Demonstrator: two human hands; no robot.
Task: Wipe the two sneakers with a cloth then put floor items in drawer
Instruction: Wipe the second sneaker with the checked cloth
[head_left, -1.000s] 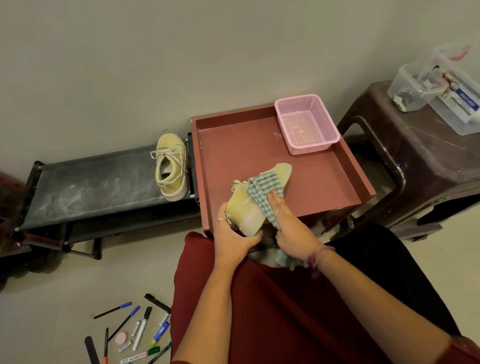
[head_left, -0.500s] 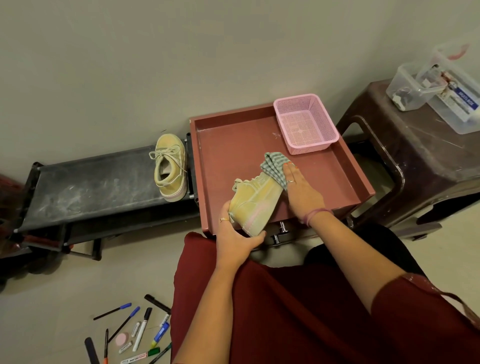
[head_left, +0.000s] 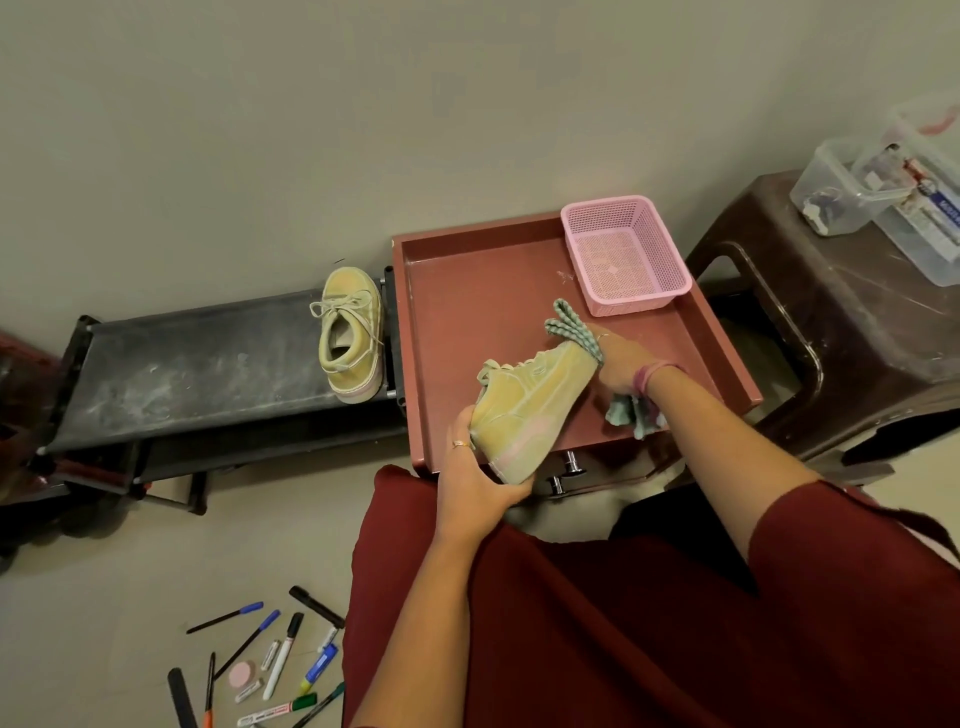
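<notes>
My left hand (head_left: 470, 475) grips the heel of a yellow-green sneaker (head_left: 532, 402) and holds it tilted over the open red-brown drawer (head_left: 483, 291). My right hand (head_left: 621, 364) presses a green checked cloth (head_left: 571, 327) against the sneaker's toe; a loose end of the cloth hangs below my wrist. The second yellow-green sneaker (head_left: 350, 332) stands on the black shoe rack (head_left: 197, 369) to the left. Several pens and markers (head_left: 270, 660) lie scattered on the floor at the lower left.
A pink mesh basket (head_left: 623, 254) sits in the drawer's far right corner. A dark brown plastic stool (head_left: 841, 332) at the right carries clear plastic boxes (head_left: 852, 192). My red-clothed lap fills the foreground. The wall runs behind everything.
My right hand has slid the cloth from the sneaker's middle up to its toe and around the far side. The left hand has kept its hold on the heel.
</notes>
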